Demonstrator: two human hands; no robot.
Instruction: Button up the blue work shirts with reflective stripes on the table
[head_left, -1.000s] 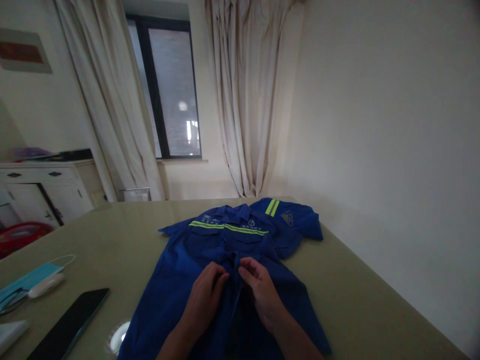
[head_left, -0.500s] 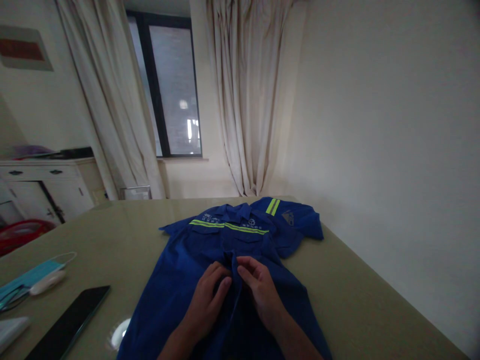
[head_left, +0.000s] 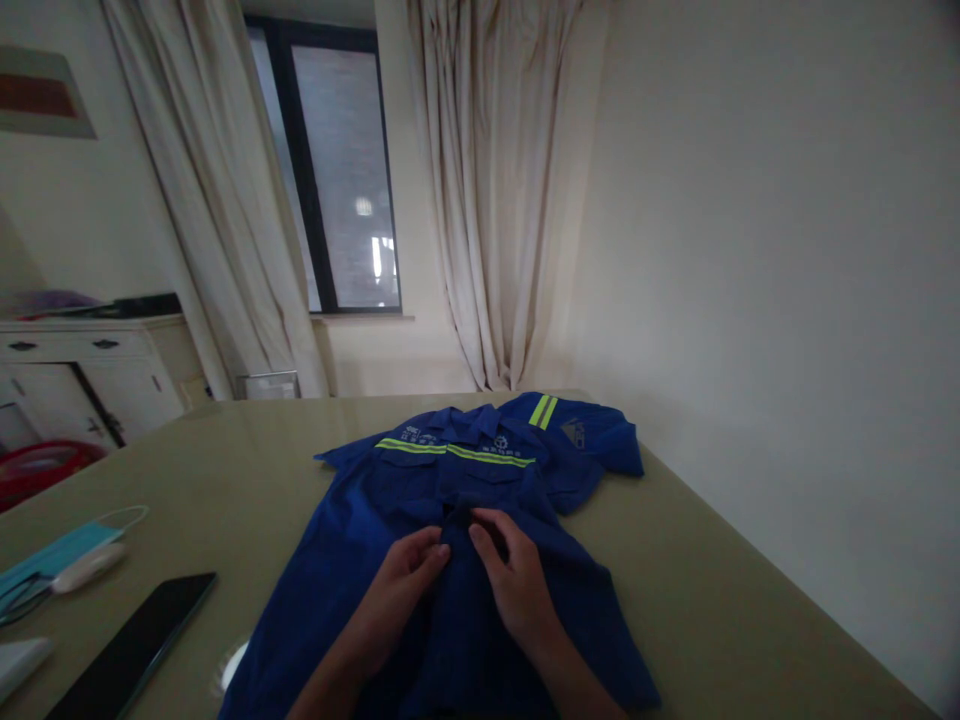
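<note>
A blue short-sleeved work shirt (head_left: 390, 530) lies front up with its collar at the far end. Yellow-green reflective bands cross its chest and one sleeve, and white print marks the chest. My left hand (head_left: 397, 590) is closed at the left side of the front placket, thumb and fingertips together on the cloth. Across the placket, my right hand (head_left: 517, 580) pinches the fabric between thumb and forefinger, a little higher up the shirt. Whether a button sits under the fingertips cannot be made out.
On the table (head_left: 225, 470), a black phone (head_left: 135, 645) lies to the left, near a blue face mask (head_left: 60, 558) and a white handheld object (head_left: 90, 568). A round white item (head_left: 234, 668) touches the shirt's left hem. The wall (head_left: 787, 350) borders the table's right side.
My left hand has shifted slightly left, and the raised fold of cloth between my hands now lies flatter. My right hand stays at nearly the same spot on the placket.
</note>
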